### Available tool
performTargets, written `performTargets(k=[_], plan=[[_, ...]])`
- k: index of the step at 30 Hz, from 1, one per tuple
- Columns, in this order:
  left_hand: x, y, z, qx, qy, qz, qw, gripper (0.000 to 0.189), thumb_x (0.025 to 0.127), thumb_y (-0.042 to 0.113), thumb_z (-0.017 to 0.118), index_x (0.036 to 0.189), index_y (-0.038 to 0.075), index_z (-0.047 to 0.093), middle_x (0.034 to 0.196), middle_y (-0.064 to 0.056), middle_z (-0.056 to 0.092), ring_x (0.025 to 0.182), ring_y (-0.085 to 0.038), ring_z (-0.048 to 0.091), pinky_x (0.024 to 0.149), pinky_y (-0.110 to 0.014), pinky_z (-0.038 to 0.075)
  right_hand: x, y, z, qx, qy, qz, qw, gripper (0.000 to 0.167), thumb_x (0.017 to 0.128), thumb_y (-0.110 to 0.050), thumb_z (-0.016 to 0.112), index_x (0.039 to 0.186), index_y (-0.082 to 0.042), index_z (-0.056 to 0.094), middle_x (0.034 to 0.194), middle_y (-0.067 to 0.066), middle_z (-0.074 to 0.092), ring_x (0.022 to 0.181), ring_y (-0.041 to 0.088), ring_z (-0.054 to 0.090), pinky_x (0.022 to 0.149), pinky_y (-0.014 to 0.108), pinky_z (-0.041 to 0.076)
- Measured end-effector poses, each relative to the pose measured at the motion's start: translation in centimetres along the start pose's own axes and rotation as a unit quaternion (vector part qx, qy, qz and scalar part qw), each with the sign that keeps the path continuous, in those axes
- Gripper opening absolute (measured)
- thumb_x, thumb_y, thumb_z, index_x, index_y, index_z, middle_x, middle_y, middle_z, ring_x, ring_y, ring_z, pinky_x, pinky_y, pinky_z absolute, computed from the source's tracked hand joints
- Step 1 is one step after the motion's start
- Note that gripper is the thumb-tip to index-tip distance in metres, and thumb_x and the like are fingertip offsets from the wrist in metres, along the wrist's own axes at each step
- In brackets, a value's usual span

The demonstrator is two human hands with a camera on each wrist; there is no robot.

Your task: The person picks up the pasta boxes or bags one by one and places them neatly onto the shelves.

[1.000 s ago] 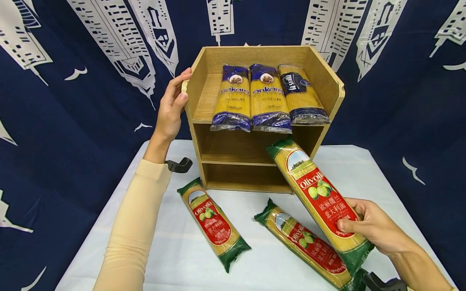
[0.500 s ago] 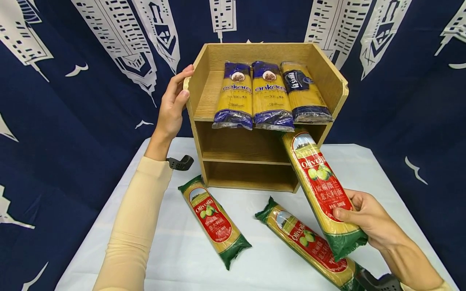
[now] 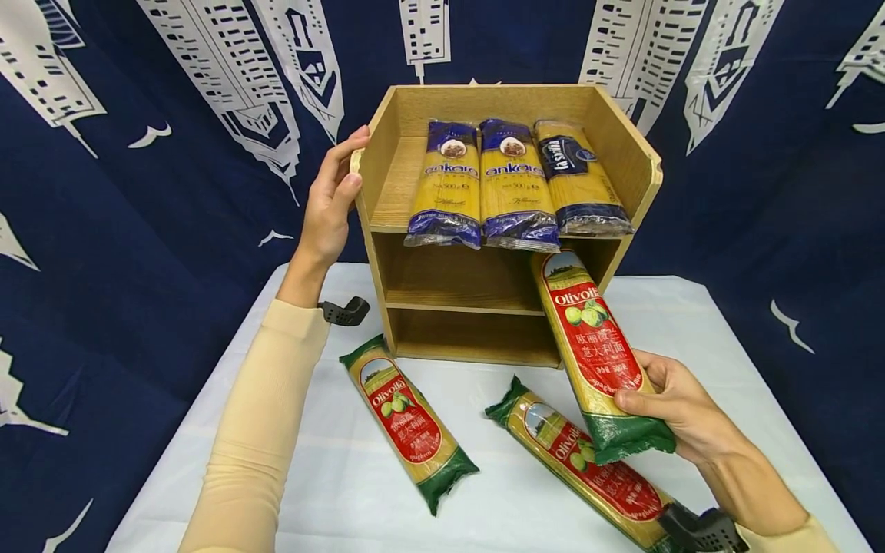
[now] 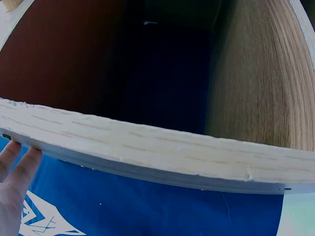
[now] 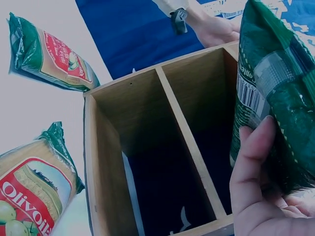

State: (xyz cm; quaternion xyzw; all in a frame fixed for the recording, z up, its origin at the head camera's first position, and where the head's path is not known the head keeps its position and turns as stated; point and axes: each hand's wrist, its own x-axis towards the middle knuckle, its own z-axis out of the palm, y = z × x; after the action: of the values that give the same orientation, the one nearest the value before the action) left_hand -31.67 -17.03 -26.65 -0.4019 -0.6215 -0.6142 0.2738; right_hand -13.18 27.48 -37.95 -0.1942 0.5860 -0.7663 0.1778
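Observation:
My right hand (image 3: 681, 403) grips the lower end of a spaghetti pack (image 3: 591, 338) with a red Olivoila label and green ends, thumb on its front. The pack tilts upward, its far end hidden under the overhanging packs at the middle level of a wooden shelf (image 3: 466, 349). In the right wrist view, the pack's green end (image 5: 290, 98) shows beside the compartments. My left hand (image 3: 328, 211) rests against the shelf's left side panel. Its straight fingers (image 4: 22, 169) touch the outer face in the left wrist view.
Two Ankara pasta packs (image 3: 445, 184) and one La Sovilla-like pack (image 3: 581, 180) lie on the top level, ends overhanging. Two more Olivoila packs lie on the white table (image 3: 311, 476), one left (image 3: 408, 422), one (image 3: 588, 468) below my right hand. A patterned blue cloth (image 3: 173, 253) hangs behind.
My right hand has moved left and up with the spaghetti pack, whose far end has passed from before the shelf to under the top packs. My left hand stays at the side panel.

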Motion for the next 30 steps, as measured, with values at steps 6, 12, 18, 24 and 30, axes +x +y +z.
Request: performTargets(k=[6,12,18,24,30], plan=[[0.0,-0.1,0.0,0.002,0.0,-0.001,1.0,0.049,0.1,0.02,0.048,0.141,-0.007,0.047,0.157,-0.018,0.041,0.146,-0.025,0.036,0.116,-0.042,0.031,1.1,0.6,0.2,0.004,0.002,-0.012,0.9999,0.036,0.097,0.005,0.057,0.133,0.0,0.055,0.112,0.017,0.071,0.093,0.026,0.073,0.075,0.039,0.059],[0.0,-0.1,0.0,0.001,-0.003,0.0,1.0,0.05,0.1,0.02,0.048,0.141,-0.008,0.047,0.157,-0.019,0.041,0.146,-0.025,0.036,0.117,-0.041,0.03,2.3,1.1,0.4,-0.005,0.028,-0.004,0.9996,0.034,0.097,0.003,0.059,0.13,-0.001,0.056,0.112,0.014,0.071,0.092,0.023,0.073,0.075,0.036,0.06],[-0.1,-0.3,-0.1,0.006,-0.002,0.0,1.0,0.05,0.1,0.02,0.048,0.141,-0.008,0.047,0.157,-0.018,0.042,0.146,-0.025,0.036,0.117,-0.041,0.029,3.5,1.7,0.6,0.014,0.038,-0.005,0.9992,0.032,0.098,0.007,0.055,0.129,0.0,0.055,0.111,0.014,0.071,0.091,0.022,0.073,0.074,0.034,0.059],[0.0,-0.2,-0.3,0.007,-0.001,0.0,1.0,0.051,0.1,0.022,0.049,0.141,-0.008,0.047,0.157,-0.018,0.042,0.146,-0.025,0.036,0.116,-0.041,0.03,4.9,2.0,0.2,0.015,0.042,-0.009,0.999,0.03,0.098,0.009,0.053,0.126,0.0,0.057,0.107,0.011,0.073,0.089,0.02,0.074,0.074,0.031,0.059],[0.0,-0.3,-0.1,0.003,0.003,-0.002,1.0,0.051,0.099,0.022,0.05,0.14,-0.007,0.048,0.156,-0.018,0.043,0.146,-0.024,0.036,0.116,-0.041,0.03,5.9,2.4,-0.2,0.035,0.061,-0.001,0.9975,0.025,0.1,0.006,0.051,0.124,-0.001,0.057,0.107,0.01,0.074,0.089,0.019,0.074,0.074,0.029,0.059]])
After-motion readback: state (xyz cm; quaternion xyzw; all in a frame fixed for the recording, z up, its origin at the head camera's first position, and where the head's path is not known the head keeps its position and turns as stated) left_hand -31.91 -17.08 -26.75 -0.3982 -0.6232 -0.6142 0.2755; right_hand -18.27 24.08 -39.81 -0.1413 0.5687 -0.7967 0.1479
